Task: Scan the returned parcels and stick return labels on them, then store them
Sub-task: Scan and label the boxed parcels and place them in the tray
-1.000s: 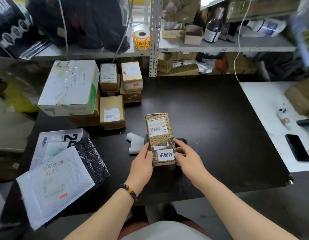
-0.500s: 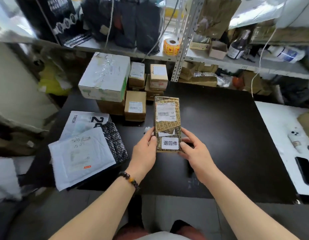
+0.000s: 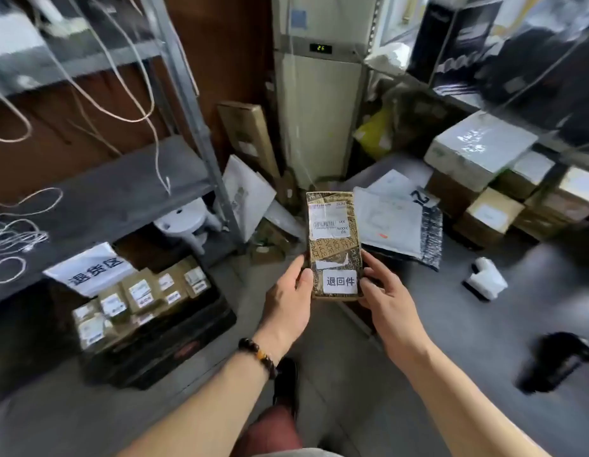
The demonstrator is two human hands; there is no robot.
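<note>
The parcel (image 3: pixel 332 245) is in the air, above and to the right of the black crate (image 3: pixel 187 351) on the floor, with its white return label (image 3: pixel 340 282) stuck on and facing up. The left hand (image 3: pixel 286 305) and right hand (image 3: pixel 385 305) each pinch one long edge, both at its near end only. Judging from that, the far end is unsupported and could dip or twist loose if one hand lets go early. The crate already looks packed with small labelled boxes (image 3: pixel 138 291), so a parcel dropped in flat may perch on top and slide out over the rim. The grey shelf (image 3: pixel 105 199) sits low over the crate, and a paper sign (image 3: pixel 88 270) hangs from the shelf edge above it. The parcel or a knuckle could strike the shelf or tear the sign. Loose white cords (image 3: pixel 16 239) lie on the shelf above the crate's left side and could snag a wrist.
</note>
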